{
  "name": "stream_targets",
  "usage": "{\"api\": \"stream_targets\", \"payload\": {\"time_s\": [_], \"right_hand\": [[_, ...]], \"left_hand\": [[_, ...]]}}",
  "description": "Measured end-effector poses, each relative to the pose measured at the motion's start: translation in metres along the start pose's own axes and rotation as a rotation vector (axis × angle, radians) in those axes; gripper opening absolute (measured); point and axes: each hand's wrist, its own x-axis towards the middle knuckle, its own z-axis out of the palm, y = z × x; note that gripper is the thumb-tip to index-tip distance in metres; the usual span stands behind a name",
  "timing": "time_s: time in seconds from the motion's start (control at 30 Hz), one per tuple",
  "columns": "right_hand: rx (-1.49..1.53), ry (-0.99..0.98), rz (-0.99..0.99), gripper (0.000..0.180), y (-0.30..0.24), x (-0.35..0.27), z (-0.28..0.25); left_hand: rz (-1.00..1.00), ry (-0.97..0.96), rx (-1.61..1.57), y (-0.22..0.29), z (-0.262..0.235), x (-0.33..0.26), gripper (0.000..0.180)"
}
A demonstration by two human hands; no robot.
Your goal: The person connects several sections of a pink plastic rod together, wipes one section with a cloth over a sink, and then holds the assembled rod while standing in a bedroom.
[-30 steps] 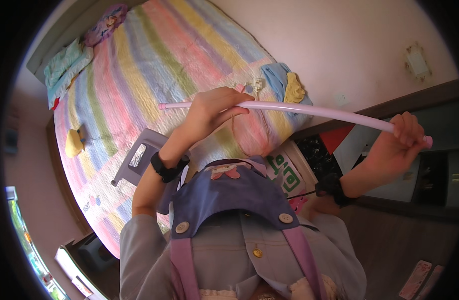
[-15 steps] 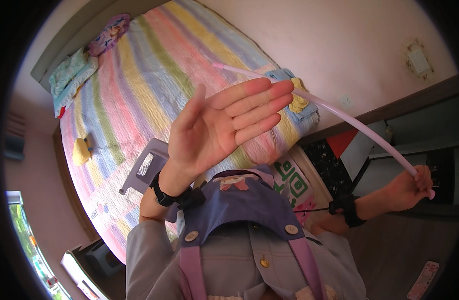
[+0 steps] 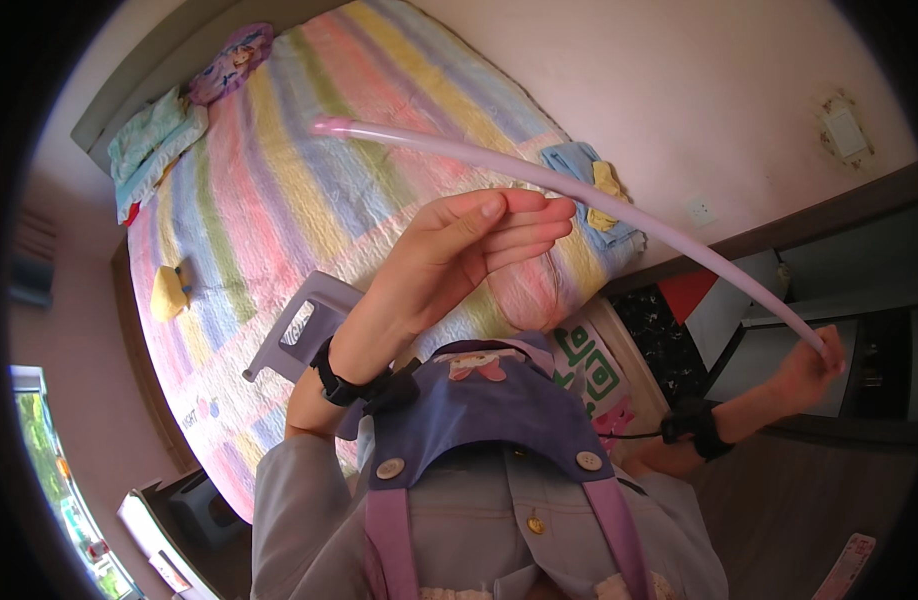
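1. Pink tube (image 3: 669,234), long, slender, balloon-like: one, arched from upper left of centre to the right side of the frame. Knobbed upper-left tip free, seen against the striped quilt (image 3: 279,165).
2. Right hand (image 3: 801,378), right side of the frame: fingers curled closed about the tube's lower end. Judged a sound anchor; a light wrap should serve better than a hard pinch.
3. Left hand (image 3: 459,245), centre: fingers together, extended and slightly bent, thumb above them, nothing gripped. Fingertips just beside the tube's middle (contact cannot be told from this angle).
4. Handling note: the long free span probably sways; a loose left-hand cradle near mid-length would likely steady it. Even pressure and gradual curves advised, no sharp kink.
5. Surroundings: blue cloth (image 3: 571,160) and yellow cloth (image 3: 609,184), upper right of centre; grey slotted backrest (image 3: 331,298), left of centre, its hard edges best avoided.
6. Wristbands, black, one per wrist; best kept off the tube's skin.
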Motion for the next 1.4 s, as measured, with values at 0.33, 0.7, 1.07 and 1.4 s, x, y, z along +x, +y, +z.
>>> {"api": "stream_targets", "payload": {"time_s": [0.33,0.7,1.07,1.4], "right_hand": [[0.194,0.314,0.112,0.016,0.004,-0.005,-0.019],[0.019,0.196,-0.006,0.024,0.01,-0.012,-0.01],[-0.274,0.079,-0.237,0.025,-0.002,-0.022,0.05],[-0.662,0.132,-0.279,0.029,-0.109,-0.035,0.066]], "left_hand": [[-0.028,0.134,0.114,-0.004,0.0,-0.006,0.032],[-0.074,0.144,0.235,-0.009,0.005,-0.012,0.015],[-0.157,0.324,0.664,-0.054,-0.038,-0.013,0.033],[0.147,-0.11,2.032,-0.124,-0.065,-0.036,0.065]]}}
